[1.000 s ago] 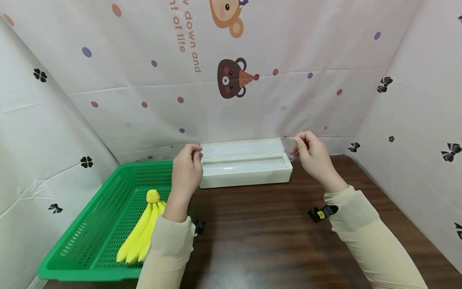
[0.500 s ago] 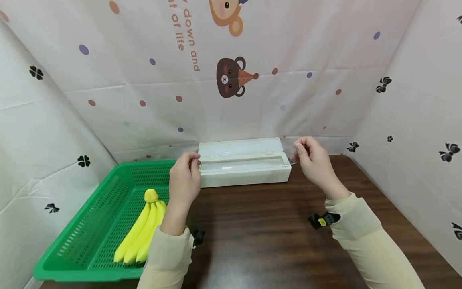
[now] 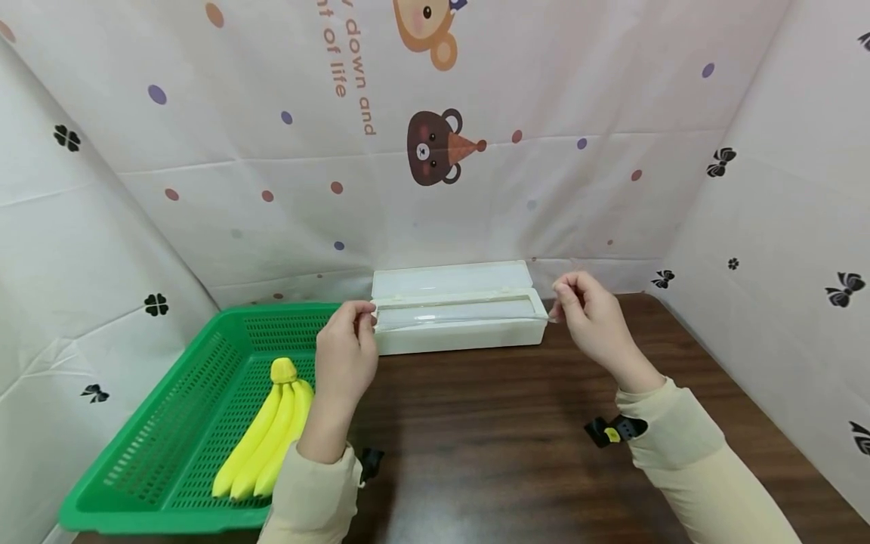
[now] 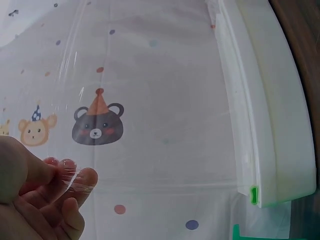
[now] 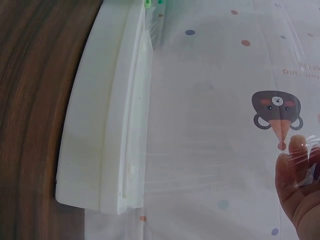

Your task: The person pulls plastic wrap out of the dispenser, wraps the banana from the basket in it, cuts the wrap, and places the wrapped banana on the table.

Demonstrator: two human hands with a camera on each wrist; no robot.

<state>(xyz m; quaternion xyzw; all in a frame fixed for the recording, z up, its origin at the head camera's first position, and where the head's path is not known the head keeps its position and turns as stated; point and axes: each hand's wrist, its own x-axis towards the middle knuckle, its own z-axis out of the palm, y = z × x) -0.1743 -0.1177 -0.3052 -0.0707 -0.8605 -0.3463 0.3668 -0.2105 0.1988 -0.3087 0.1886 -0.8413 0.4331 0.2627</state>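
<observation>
A white cling film dispenser [image 3: 462,336] stands at the back of the table, its lid [image 3: 451,279] raised. Clear cling film [image 4: 75,177] stretches from it between both hands. At the dispenser's left end, my left hand [image 3: 347,351] pinches one corner of the film between thumb and fingers. My right hand [image 3: 593,321] pinches the other corner beyond the right end. Faint creases show in the film [image 5: 170,186] in the right wrist view. Both hands are raised, apart from the dispenser in the wrist views.
A green plastic basket [image 3: 156,521] stands at the left with a bunch of yellow bananas [image 3: 261,442] in it. The brown wooden table [image 3: 476,438] meets a printed cloth backdrop [image 3: 258,98] behind the dispenser. White cloth also hangs at both sides.
Both hands have come down and slightly toward the person, still pinching the film. Its edge now lies lower across the dispenser's front. The basket and dispenser shift only slightly in view.
</observation>
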